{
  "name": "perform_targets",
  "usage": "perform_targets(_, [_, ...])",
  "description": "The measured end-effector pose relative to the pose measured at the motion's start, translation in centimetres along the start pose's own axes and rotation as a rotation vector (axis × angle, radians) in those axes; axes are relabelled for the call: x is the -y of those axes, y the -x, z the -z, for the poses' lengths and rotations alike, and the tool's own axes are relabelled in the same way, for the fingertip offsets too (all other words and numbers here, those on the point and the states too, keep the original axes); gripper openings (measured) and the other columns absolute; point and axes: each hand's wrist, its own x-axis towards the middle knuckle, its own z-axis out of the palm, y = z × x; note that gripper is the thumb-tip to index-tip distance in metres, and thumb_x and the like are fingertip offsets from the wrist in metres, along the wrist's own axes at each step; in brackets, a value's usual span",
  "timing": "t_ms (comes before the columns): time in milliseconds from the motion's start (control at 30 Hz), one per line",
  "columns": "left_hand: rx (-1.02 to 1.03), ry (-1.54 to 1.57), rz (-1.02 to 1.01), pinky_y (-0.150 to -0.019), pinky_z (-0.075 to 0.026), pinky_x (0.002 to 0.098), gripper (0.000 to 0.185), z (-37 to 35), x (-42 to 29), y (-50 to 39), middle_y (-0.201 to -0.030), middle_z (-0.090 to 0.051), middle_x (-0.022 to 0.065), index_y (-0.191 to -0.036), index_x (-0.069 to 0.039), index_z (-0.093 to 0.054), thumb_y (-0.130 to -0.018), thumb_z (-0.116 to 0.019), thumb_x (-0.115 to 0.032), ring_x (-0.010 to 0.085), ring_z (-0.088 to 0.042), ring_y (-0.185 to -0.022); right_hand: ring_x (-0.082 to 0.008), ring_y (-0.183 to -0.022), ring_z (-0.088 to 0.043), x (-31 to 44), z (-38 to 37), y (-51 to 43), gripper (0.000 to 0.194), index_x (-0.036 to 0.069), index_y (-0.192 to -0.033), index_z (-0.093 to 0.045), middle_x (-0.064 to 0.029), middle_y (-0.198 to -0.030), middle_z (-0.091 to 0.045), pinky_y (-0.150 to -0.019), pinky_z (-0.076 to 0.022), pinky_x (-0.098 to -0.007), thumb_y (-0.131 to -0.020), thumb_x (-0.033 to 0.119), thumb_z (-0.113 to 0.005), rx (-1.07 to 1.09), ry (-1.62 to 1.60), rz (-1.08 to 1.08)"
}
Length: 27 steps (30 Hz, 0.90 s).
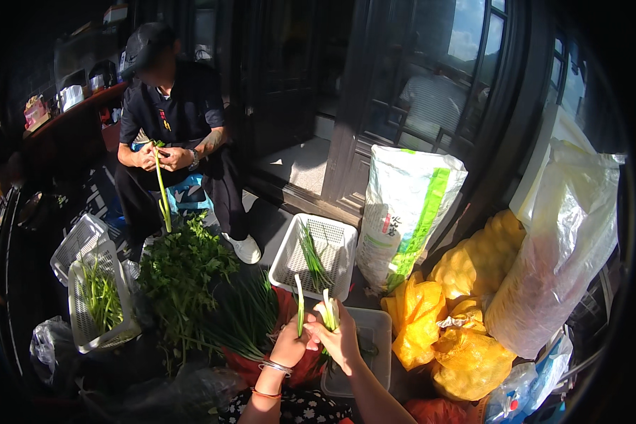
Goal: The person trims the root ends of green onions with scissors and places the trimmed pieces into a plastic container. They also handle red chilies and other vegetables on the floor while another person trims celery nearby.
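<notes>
My left hand (290, 343), with bangles at the wrist, pinches a single pale green stalk (300, 305) that points upward. Close against it, my right hand (341, 343) grips a small bunch of pale-ended green stalks (329, 312), perhaps scallions. Just beyond both hands is a white perforated plastic basket (282, 265) holding a few long thin green stems (314, 257). To the left of my hands, long scallion-like greens (246, 312) spread over a red bag (244, 365). Below my right forearm is a translucent plastic tub (382, 344), partly hidden.
A seated person (169, 106) opposite holds a celery-like stalk (161, 193) above a heap of leafy greens (183, 265). Left stands a white basket (82, 339) of green stems. Right are a woven sack (381, 212), yellow mesh bags (471, 365) and a tall clear plastic bag (556, 254).
</notes>
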Motion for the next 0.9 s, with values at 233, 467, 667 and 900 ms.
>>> perform_targets(233, [-0.147,-0.397,-0.203,-0.065,-0.047,0.0238,0.023,-0.1,-2.3,0.6,-0.078,-0.063,0.0069,-0.097,0.000,-0.060,-0.076,-0.068,-0.006,0.0102,-0.059,-0.072,-0.0071,-0.059,-0.051,-0.2,-0.2,-1.0,0.016,0.000,-0.092,-0.063,-0.0025,-0.073,-0.061,-0.056,-0.0443,-0.0251,-0.080,0.010,-0.066,-0.079,-0.062,-0.205])
perform_targets(467, [-0.270,-0.194,-0.085,-0.056,-0.046,0.0224,0.006,-0.4,-3.3,0.7,-0.065,-0.063,0.0039,-0.083,0.001,-0.065,-0.082,-0.062,-0.004,0.0073,-0.056,-0.058,-0.0063,-0.050,-0.051,-0.2,2.8,-0.4,0.017,0.000,-0.088,-0.067,-0.0035,-0.061,-0.060,-0.048,-0.0394,-0.0234,-0.083,0.015,-0.062,-0.112,0.360,0.026])
perform_targets(667, [-0.348,-0.481,-0.215,-0.055,-0.046,0.0252,0.005,-0.1,-3.2,0.5,-0.062,-0.062,0.0095,-0.081,-0.001,-0.065,-0.077,-0.064,-0.001,0.0143,-0.059,-0.054,-0.0080,-0.050,-0.052,-0.3,6.5,0.1,0.015,0.000,-0.083,-0.066,-0.0037,-0.060,-0.059,-0.048,-0.0396,-0.0231,-0.083,0.014,-0.061,-0.159,0.266,-0.037])
perform_targets(900, [-0.445,-0.670,-0.282,-0.054,-0.046,0.0257,0.006,0.3,-2.8,0.7,-0.063,-0.063,0.0121,-0.081,0.001,-0.065,-0.076,-0.064,0.000,0.0170,-0.063,-0.056,-0.0107,-0.046,-0.046,-4.3,13.7,0.1,0.015,0.001,-0.076,-0.061,-0.0029,-0.053,-0.051,-0.045,-0.0373,-0.0265,-0.084,0.014,-0.061,-0.625,0.253,0.067])
